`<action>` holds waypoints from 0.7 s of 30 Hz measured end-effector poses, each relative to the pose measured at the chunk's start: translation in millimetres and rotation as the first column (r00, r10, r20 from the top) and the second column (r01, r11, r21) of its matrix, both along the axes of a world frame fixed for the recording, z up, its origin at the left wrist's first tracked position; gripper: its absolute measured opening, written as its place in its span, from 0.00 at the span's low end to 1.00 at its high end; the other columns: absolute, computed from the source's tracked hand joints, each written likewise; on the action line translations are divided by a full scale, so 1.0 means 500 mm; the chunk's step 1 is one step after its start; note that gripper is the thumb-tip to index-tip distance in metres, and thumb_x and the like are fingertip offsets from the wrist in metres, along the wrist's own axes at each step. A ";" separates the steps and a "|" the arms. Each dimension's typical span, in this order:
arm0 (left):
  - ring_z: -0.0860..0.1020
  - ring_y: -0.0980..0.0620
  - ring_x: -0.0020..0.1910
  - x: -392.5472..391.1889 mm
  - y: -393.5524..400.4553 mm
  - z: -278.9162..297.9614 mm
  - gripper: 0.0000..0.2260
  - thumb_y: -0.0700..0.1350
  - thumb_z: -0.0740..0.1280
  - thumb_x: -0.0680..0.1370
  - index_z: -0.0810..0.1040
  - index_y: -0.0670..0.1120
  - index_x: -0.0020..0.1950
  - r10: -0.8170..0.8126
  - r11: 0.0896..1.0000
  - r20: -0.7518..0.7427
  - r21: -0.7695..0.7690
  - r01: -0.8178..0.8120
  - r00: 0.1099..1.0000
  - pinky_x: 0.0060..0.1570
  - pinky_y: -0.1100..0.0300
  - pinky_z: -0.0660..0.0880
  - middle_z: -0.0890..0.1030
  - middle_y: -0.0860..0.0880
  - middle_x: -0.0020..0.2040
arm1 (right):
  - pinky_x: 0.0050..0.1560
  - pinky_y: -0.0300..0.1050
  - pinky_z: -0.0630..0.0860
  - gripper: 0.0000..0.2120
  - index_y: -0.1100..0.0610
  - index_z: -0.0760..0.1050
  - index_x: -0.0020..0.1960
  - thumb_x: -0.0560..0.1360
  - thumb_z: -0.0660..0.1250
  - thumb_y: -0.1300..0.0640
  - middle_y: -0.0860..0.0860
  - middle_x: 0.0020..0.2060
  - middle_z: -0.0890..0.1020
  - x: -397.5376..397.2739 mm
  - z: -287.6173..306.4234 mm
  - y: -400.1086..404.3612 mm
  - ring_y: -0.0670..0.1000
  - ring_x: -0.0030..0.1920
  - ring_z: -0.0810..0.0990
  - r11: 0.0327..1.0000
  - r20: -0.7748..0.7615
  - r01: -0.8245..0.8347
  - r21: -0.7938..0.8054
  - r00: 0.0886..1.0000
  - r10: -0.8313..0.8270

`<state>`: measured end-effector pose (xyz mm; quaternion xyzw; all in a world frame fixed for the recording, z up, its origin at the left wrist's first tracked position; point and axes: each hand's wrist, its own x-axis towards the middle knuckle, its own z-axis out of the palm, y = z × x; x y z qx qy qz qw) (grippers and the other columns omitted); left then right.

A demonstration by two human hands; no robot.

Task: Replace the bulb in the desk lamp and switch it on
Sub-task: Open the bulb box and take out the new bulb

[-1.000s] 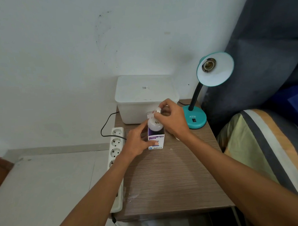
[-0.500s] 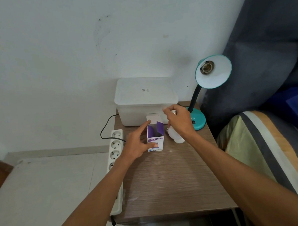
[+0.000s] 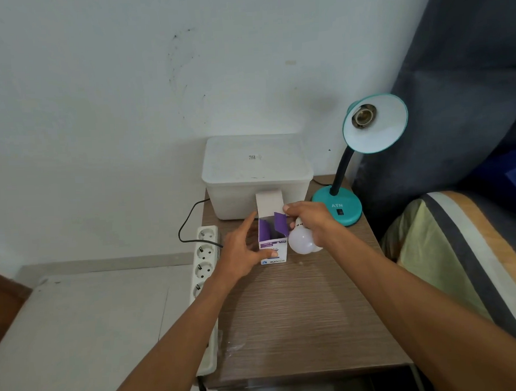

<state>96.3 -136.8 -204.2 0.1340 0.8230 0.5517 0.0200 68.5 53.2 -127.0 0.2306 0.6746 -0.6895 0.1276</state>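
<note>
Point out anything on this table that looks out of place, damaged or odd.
Nothing looks damaged or spilled. The lamp's socket is empty, as expected mid-swap. The power strip hangs off the table's left edge rather than lying on it. The right hand holds the bulb; the left hand steadies the open box.

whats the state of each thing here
bulb box: upright, flaps open, empty
bulb: out of box, held in right hand
left hand: steadying the box
lamp socket: empty
storage tub: lid on
power strip: visible sockets free
</note>
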 end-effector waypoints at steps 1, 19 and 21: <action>0.81 0.57 0.62 0.001 0.000 0.002 0.44 0.44 0.84 0.67 0.67 0.55 0.77 -0.007 1.000 -0.008 -0.003 0.007 1.000 0.59 0.52 0.82 0.82 0.53 0.63 | 0.43 0.50 0.78 0.06 0.61 0.82 0.52 0.76 0.71 0.61 0.57 0.34 0.81 0.001 -0.001 0.002 0.51 0.31 0.76 1.000 -0.012 -0.019 -0.003 1.000 0.019; 0.81 0.55 0.62 0.001 0.000 0.009 0.39 0.49 0.85 0.65 0.72 0.54 0.73 0.013 0.996 -0.016 -0.086 -0.014 1.000 0.61 0.48 0.81 0.83 0.52 0.62 | 0.36 0.38 0.78 0.08 0.56 0.85 0.52 0.73 0.76 0.61 0.50 0.42 0.85 0.060 0.006 0.046 0.41 0.32 0.81 0.914 -0.427 -0.154 0.376 0.847 0.318; 0.80 0.55 0.62 0.003 0.001 0.013 0.39 0.47 0.84 0.65 0.72 0.53 0.73 0.018 0.996 -0.022 -0.086 -0.019 1.000 0.61 0.50 0.81 0.82 0.54 0.62 | 0.37 0.37 0.78 0.07 0.54 0.85 0.50 0.73 0.75 0.62 0.49 0.44 0.86 0.064 0.004 0.045 0.42 0.38 0.83 0.884 -0.420 -0.162 0.439 0.832 0.361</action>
